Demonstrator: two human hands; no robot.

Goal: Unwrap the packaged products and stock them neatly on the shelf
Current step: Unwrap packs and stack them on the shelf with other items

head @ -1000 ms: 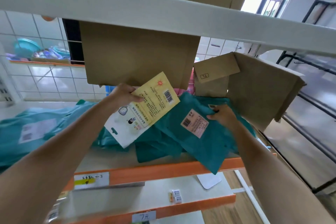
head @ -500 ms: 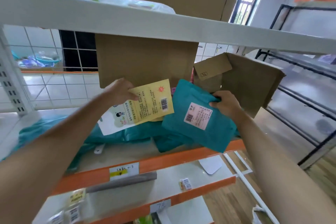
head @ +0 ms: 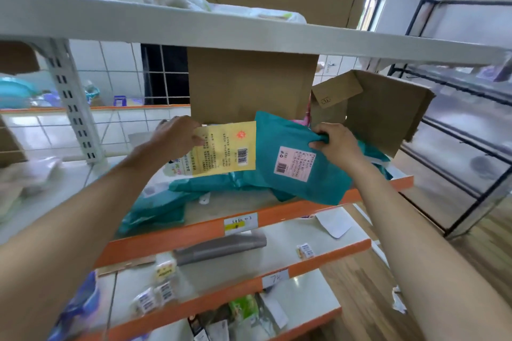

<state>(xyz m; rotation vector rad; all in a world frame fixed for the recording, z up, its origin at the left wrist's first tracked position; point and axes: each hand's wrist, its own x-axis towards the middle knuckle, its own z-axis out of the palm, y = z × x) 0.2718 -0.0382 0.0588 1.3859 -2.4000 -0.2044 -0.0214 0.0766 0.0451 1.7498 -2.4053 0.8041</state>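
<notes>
Teal parcel [head: 293, 166] now lifted in right grip [head: 333, 142]; left grip [head: 177, 135] pinches yellow packet [head: 224, 149].

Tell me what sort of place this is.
Most likely a small shop or its stockroom: tiered orange-edged shelves with a price label, cardboard cartons stored on them, and a labelled teal parcel.
</notes>
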